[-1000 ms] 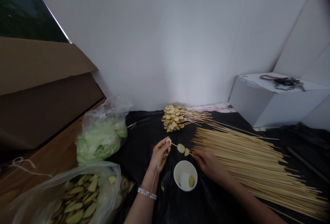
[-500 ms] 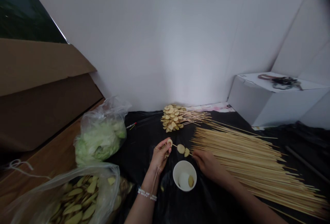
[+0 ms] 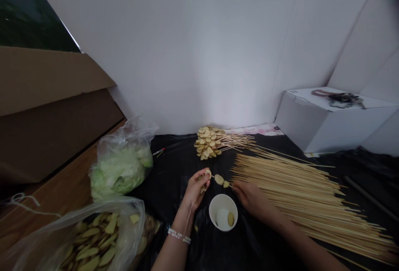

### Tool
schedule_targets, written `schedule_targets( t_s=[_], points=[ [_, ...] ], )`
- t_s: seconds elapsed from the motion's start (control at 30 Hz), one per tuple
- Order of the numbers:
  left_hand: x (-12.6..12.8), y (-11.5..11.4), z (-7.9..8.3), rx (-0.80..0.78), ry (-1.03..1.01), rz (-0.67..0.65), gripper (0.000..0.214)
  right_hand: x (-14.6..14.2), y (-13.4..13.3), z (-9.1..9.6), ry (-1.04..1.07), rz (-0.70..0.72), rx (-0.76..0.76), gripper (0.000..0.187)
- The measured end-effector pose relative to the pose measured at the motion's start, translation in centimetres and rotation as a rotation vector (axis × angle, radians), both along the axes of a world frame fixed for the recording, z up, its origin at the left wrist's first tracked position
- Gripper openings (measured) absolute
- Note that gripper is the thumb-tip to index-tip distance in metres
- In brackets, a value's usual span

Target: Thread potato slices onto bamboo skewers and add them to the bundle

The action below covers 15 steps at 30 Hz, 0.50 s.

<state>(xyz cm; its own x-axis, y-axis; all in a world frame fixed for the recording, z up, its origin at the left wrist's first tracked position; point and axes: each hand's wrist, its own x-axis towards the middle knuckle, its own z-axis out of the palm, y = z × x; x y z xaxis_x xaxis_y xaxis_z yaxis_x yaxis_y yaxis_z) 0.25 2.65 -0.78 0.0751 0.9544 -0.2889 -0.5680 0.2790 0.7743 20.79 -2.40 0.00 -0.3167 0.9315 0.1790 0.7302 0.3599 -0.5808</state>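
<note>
on a black plastic sheet (image 3: 174, 167), the left hand (image 3: 195, 191) closes around one end of a bamboo skewer (image 3: 213, 176), fingers pressed to a pale potato slice (image 3: 208, 173); the right hand (image 3: 251, 198) pinches the other end, with two more slices (image 3: 219, 179) threaded between; a white paper cup (image 3: 223, 196) sits just below, holding a white lump (image 3: 222, 218); loose skewers (image 3: 289, 196) fan out to the right; finished skewers (image 3: 207, 143) lie stacked beyond; a plastic bag of slices (image 3: 93, 237) lies near the left forearm (image 3: 174, 246).

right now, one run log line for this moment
left hand: pale yellow vegetable slices on thin wooden skewer | right hand: skewer's end | nearby: white paper cup
</note>
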Motion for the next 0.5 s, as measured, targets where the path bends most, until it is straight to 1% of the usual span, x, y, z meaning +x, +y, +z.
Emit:
schedule_targets(
  t_s=[0.23,0.5],
  points=[
    [0.07,-0.01,0.28,-0.024,0.04,-0.033,0.034,-0.62,-0.21,-0.63,-0.058,-0.065,0.087,0.026],
    [0.1,-0.12,0.39,-0.001,0.084,-0.036,0.034,-0.49,0.05,-0.87,-0.01,-0.022,0.023,0.026]
  ],
)
